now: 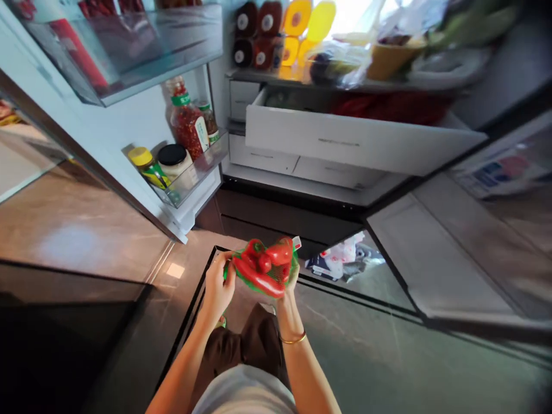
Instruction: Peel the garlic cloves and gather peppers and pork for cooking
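Observation:
Between my two hands, in front of my body, is a green mesh bag of red peppers with a small white tag at its upper right. My left hand is closed on the left end of the net, fingers pinching it. Supporting the right side from behind and below is my right hand, its fingers mostly hidden by the peppers. Beyond the bag, a white fridge drawer is pulled out, with something dark red inside it.
The left fridge door holds a lower shelf with jars and bottles. Bottles with dark and yellow ends lie stacked on the upper shelf. At right stands the other open door. Plastic bags show near the floor.

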Demonstrator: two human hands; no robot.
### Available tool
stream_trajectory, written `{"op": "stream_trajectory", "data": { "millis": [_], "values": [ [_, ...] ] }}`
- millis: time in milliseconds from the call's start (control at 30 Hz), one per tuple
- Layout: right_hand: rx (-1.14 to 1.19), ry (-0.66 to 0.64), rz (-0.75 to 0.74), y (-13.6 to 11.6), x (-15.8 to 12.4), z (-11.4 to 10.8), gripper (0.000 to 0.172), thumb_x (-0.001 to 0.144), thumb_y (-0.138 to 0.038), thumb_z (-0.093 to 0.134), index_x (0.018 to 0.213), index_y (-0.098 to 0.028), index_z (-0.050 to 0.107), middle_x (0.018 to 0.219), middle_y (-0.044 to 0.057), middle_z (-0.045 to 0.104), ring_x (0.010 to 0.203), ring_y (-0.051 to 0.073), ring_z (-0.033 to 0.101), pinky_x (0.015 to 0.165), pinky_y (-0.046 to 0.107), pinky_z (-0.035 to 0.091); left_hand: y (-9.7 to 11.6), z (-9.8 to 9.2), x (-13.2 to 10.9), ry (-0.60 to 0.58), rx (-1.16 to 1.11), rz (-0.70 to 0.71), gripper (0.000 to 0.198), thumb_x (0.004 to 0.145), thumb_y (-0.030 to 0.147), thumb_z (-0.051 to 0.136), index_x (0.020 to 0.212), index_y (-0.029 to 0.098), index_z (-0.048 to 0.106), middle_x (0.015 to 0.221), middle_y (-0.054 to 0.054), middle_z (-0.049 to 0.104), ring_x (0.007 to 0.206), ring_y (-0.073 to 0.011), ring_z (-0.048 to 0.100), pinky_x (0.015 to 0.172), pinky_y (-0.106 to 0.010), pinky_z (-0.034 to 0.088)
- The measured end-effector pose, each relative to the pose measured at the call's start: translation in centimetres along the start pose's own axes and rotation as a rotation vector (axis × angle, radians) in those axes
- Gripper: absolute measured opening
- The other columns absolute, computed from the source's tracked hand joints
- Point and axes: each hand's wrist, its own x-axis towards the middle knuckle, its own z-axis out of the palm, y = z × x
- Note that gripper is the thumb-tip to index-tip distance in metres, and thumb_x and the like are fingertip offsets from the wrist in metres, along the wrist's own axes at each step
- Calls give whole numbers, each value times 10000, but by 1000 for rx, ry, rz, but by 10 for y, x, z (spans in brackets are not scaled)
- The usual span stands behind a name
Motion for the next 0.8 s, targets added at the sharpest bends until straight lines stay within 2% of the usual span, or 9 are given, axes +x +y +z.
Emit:
{"op": "stream_trajectory", "data": {
  "millis": [133,267,400,467,567,667,800],
  "values": [
    [255,195,-38,16,-41,-3,228,744,-464,634,797,-243,623,669,-41,690,664,172,649,765,339,574,-28,-22,1,-209,-48,-74,358,983,450,395,942,173,619,835,-40,682,784,-173,620,727,-265,486],
    [430,335,-251,6,-96,-21,213,774,-449,624,801,-238,640,694,-57,702,678,161,664,796,328,571,-37,-25,-5,-429,-108,-74,400,943,497,451,829,160,635,744,-15,649,714,-159,573,656,-231,434],
    [524,463,-587,-18,-152,-55,180,771,-413,634,845,-250,658,756,-68,725,755,170,696,852,345,567,-27,0,-20,-711,-155,-77,388,851,500,565,709,147,643,656,-3,618,651,-138,526,612,-219,390],
    [553,505,-690,-30,-177,-79,195,773,-421,620,860,-252,662,803,-62,740,805,176,707,876,351,565,-18,18,-37,-817,-190,-111,376,810,492,598,662,147,620,598,13,566,593,-116,473,576,-212,363],
    [575,576,-738,-42,-204,-121,159,775,-395,586,775,-245,638,736,-68,724,726,151,699,819,308,576,-1,41,-67,-897,-221,-132,360,819,473,569,647,158,571,561,38,473,546,-94,386,525,-204,309],
    [585,645,-723,-44,-217,-159,108,758,-318,554,704,-242,608,641,-75,695,599,136,666,711,294,584,17,57,-89,-926,-228,-117,350,851,451,533,630,184,488,548,59,379,527,-86,316,496,-204,256],
    [566,655,-670,-38,-221,-191,82,716,-262,534,656,-241,584,577,-63,678,557,163,650,680,352,596,50,73,-104,-1012,-226,-85,420,876,500,536,613,205,395,523,76,267,489,-81,244,463,-214,203]
  ]
}}
